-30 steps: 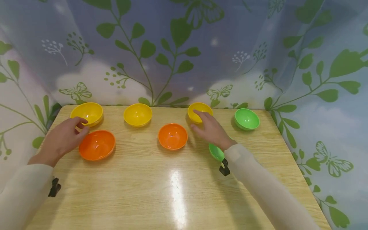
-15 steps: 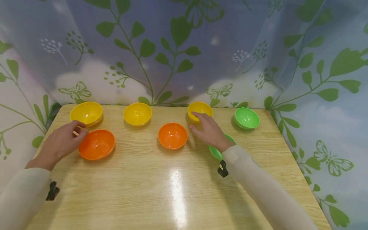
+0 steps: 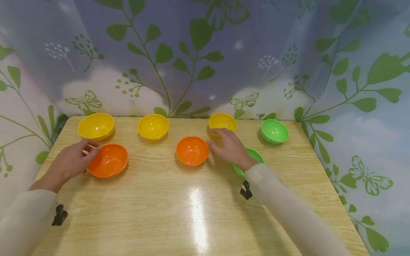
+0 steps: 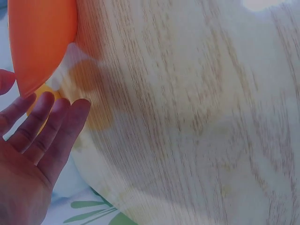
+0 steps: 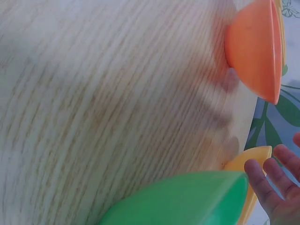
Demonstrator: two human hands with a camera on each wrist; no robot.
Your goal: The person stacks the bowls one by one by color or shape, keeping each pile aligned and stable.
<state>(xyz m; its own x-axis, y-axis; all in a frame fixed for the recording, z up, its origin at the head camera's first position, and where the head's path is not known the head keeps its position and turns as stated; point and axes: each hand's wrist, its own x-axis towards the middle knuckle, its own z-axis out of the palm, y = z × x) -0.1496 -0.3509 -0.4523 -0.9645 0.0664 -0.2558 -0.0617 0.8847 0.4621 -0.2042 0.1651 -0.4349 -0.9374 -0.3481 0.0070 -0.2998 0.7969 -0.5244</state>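
Note:
My left hand (image 3: pixel 72 161) is at the left rim of the left orange bowl (image 3: pixel 109 161). In the left wrist view the fingers (image 4: pixel 61 131) are fairly straight, with the bowl's rim beside the thumb and fingertips; I cannot tell whether they touch it. My right hand (image 3: pixel 230 147) hovers between the right orange bowl (image 3: pixel 192 151) and the right yellow bowl (image 3: pixel 222 122), overlapping the yellow bowl's front rim in the head view. Its fingers (image 5: pixel 265 190) are spread with nothing held. Beneath the right wrist sits a green bowl (image 3: pixel 255 156), partly hidden.
Along the back edge of the wooden table (image 3: pixel 144 206) stand a left yellow bowl (image 3: pixel 96 126), a middle yellow bowl (image 3: pixel 153 127) and another green bowl (image 3: pixel 274 131). A leaf-patterned curtain (image 3: pixel 205 89) borders the table behind and at the sides.
My left hand has come down from near the left yellow bowl to the left orange bowl's rim. My right hand has drawn slightly back toward me from over the right yellow bowl. The bowls stay put.

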